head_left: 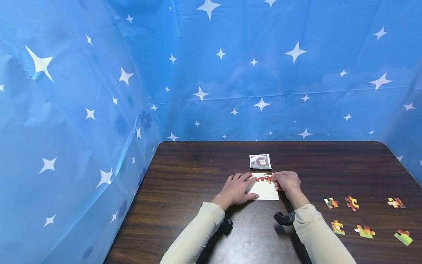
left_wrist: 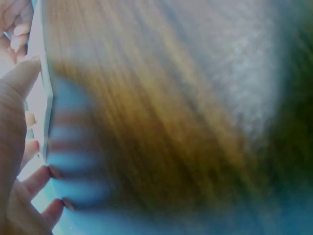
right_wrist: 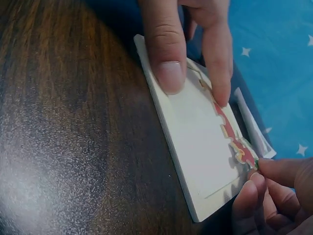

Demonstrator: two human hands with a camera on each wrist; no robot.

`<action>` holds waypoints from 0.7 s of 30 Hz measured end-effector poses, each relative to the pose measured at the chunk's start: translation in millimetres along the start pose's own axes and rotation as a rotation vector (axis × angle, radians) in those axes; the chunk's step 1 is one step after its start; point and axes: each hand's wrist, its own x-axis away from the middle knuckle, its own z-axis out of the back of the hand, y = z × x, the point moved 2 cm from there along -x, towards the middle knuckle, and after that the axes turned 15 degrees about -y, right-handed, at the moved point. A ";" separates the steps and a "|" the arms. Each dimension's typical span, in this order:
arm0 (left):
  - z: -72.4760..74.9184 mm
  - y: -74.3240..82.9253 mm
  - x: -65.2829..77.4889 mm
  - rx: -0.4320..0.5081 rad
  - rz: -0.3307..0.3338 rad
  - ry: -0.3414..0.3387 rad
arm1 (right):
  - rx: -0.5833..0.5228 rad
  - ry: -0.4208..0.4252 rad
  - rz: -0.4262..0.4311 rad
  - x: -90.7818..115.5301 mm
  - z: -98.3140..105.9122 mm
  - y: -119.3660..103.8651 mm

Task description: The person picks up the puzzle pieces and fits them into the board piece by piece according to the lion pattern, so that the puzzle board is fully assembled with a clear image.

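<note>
A white puzzle board [head_left: 267,193] with a raised rim lies on the table. My left hand [head_left: 234,190] rests on its left side, fingers spread, thumb along the near edge; the right wrist view shows that thumb [right_wrist: 171,78] flat on the board. Along the far side runs a row of red puzzle pieces [right_wrist: 227,129]. At the far right corner my right hand [head_left: 287,180] pinches a red and green puzzle piece [right_wrist: 248,156] between thumb and forefinger, right at the end of that row. In the left wrist view the board's edge [left_wrist: 47,103] appears beside the left thumb.
Just behind the board lies a picture card [head_left: 260,161] with a lion on it. Several loose puzzle pieces, among them an orange one [head_left: 352,202] and a green-edged one [head_left: 403,237], are spread on the dark wooden table [head_left: 184,176] at right. A blue starry curtain [head_left: 230,80] surrounds it.
</note>
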 end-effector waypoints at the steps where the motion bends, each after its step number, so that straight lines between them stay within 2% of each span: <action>1: -0.1 0.0 -0.9 0.004 -0.001 -0.007 | 0.011 0.003 0.000 0.0 0.1 0.2; 8: 1.8 0.5 -6.0 0.018 0.013 -0.034 | 0.095 0.032 0.008 3.4 -1.8 -2.1; 15: 13.5 5.0 1.5 0.002 0.019 -0.028 | 0.304 0.121 -0.002 8.4 -4.1 -7.2; 21: 17.5 5.9 3.6 0.003 0.012 -0.035 | 0.330 0.124 0.010 11.8 -5.1 -7.9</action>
